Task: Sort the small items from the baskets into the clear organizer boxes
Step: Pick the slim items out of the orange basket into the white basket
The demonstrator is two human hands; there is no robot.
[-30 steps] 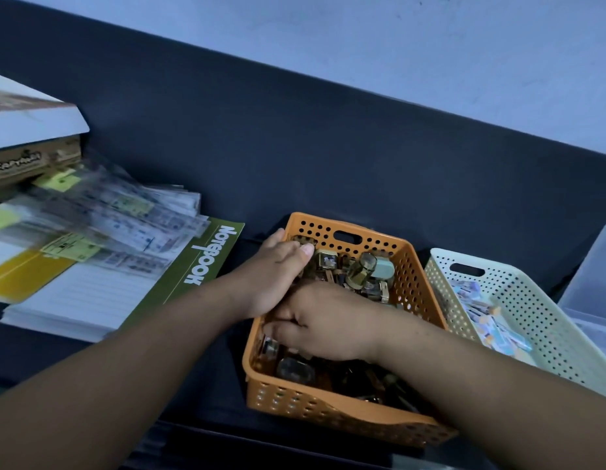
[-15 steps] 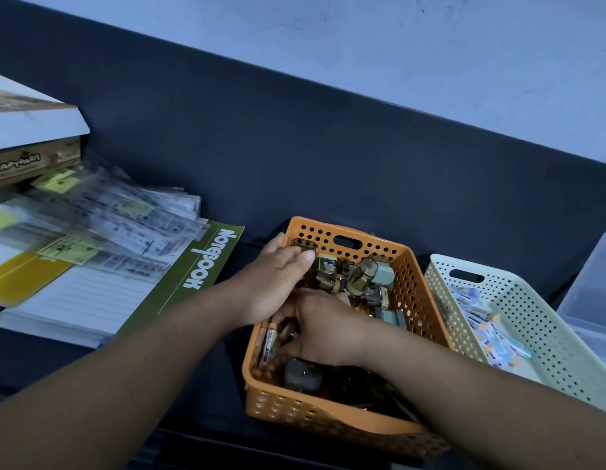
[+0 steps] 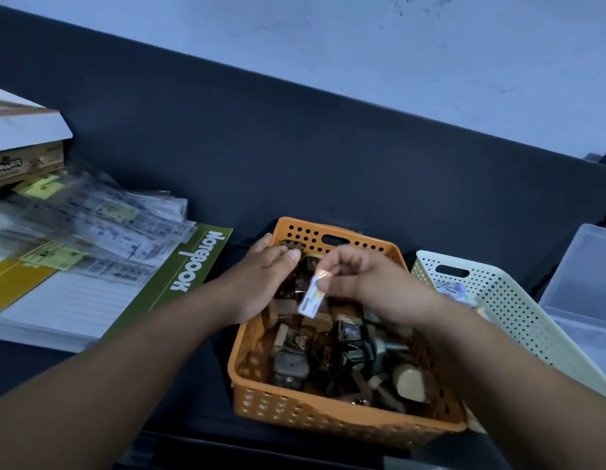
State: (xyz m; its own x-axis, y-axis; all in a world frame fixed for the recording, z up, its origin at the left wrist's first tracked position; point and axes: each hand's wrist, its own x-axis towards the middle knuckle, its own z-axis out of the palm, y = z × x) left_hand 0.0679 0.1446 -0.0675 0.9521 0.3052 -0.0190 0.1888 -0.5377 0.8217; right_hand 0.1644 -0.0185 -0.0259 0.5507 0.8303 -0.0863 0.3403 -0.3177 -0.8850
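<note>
An orange perforated basket [image 3: 328,418] sits in front of me, full of small metal and wooden pieces [image 3: 332,351]. My right hand [image 3: 372,290] hovers above it and pinches a small white battery-like cylinder [image 3: 313,296] by its top end, so the piece hangs down. My left hand [image 3: 260,283] rests on the basket's left rim with its fingers lying flat over the items, holding nothing that I can see. To the right stands a cream perforated basket [image 3: 518,320] with a few colourful small items. A clear organizer box [image 3: 586,300] shows at the right edge.
A green notebook [image 3: 179,286] lies left of the orange basket, with stacked papers and clear packets [image 3: 91,232] on top. A cardboard box [image 3: 23,164] sits at the far left. The surface is dark, backed by a pale wall.
My right hand has come up out of the orange basket, now pinching the small white cylinder. The left hand has stayed on the left rim. The view has shifted slightly.
</note>
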